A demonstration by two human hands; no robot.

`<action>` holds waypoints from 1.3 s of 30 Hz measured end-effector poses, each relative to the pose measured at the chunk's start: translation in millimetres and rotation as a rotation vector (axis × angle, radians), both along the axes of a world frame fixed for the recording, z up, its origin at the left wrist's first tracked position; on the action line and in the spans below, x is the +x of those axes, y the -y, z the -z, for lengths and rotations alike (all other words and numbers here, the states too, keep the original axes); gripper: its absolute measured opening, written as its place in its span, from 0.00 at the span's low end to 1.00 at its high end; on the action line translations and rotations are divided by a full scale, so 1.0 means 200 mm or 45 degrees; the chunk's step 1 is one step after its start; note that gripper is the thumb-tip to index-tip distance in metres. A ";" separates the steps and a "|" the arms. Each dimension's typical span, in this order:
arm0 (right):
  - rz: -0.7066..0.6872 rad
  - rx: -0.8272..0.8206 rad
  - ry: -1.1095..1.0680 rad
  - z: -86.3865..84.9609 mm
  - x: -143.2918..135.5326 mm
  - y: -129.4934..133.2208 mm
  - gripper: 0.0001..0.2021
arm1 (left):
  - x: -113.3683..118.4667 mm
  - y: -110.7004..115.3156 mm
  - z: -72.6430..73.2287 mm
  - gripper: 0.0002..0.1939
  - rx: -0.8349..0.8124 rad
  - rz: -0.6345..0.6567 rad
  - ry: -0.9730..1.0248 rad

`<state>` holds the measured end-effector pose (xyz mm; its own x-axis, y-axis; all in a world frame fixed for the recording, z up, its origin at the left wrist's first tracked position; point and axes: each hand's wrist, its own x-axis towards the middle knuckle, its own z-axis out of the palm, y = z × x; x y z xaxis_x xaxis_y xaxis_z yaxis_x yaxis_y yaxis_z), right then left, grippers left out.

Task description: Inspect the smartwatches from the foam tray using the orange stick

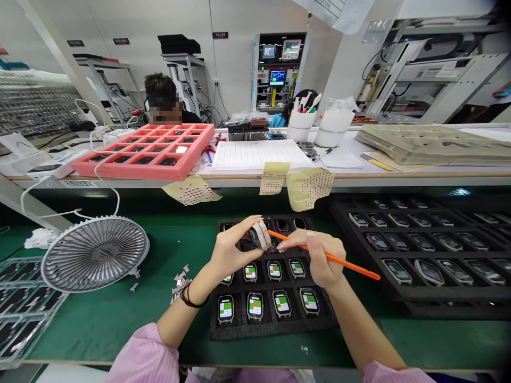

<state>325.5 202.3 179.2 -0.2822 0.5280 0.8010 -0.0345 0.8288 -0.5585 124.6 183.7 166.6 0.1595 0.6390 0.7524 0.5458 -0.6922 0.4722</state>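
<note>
My left hand [230,244] is closed around the edges of a smartwatch body [260,236], held tilted on its side above the black foam tray [275,331]. Between the fingers of my right hand [324,255] is a thin orange stick [351,264]. Its far tip meets or nearly meets the side of the watch; the exact contact is too small to tell. Below both hands, several smartwatches sit in the tray's compartments, such as one watch with a lit green and white screen [282,302]. My left hand partly hides the tray's back left compartments.
A grey fan [96,255] stands at left beside small loose pieces [181,279]. More black trays [399,287] of watches lie at right, clear trays [27,308] at far left. On the shelf are a pink foam tray [159,169] and papers [259,154]. A co-worker [162,96] is behind.
</note>
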 end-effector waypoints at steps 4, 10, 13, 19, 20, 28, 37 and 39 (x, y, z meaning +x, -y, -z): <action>-0.053 -0.076 -0.065 0.00 0.01 0.00 0.22 | 0.01 0.01 -0.01 0.27 -0.051 0.007 -0.004; -0.157 -0.063 -0.050 -0.01 0.01 0.01 0.21 | 0.01 0.01 -0.01 0.27 -0.023 0.035 0.000; -0.163 -0.071 -0.029 -0.01 0.01 0.02 0.21 | 0.01 0.01 0.00 0.27 -0.012 0.039 -0.017; -0.093 -0.098 0.006 -0.01 0.01 0.03 0.21 | 0.01 0.01 0.01 0.27 0.003 0.012 -0.051; -0.090 -0.104 0.010 -0.01 0.00 0.03 0.21 | 0.01 0.01 0.01 0.27 0.005 0.006 -0.058; -0.130 -0.289 -0.098 -0.04 0.01 0.02 0.23 | 0.00 0.02 -0.03 0.25 -0.052 0.006 -0.101; -0.096 -0.824 0.101 0.01 -0.12 -0.06 0.20 | 0.01 0.01 -0.02 0.22 -0.042 -0.175 -0.231; -0.150 -0.890 0.108 0.03 -0.14 -0.07 0.23 | 0.02 0.01 -0.01 0.22 -0.058 -0.159 -0.243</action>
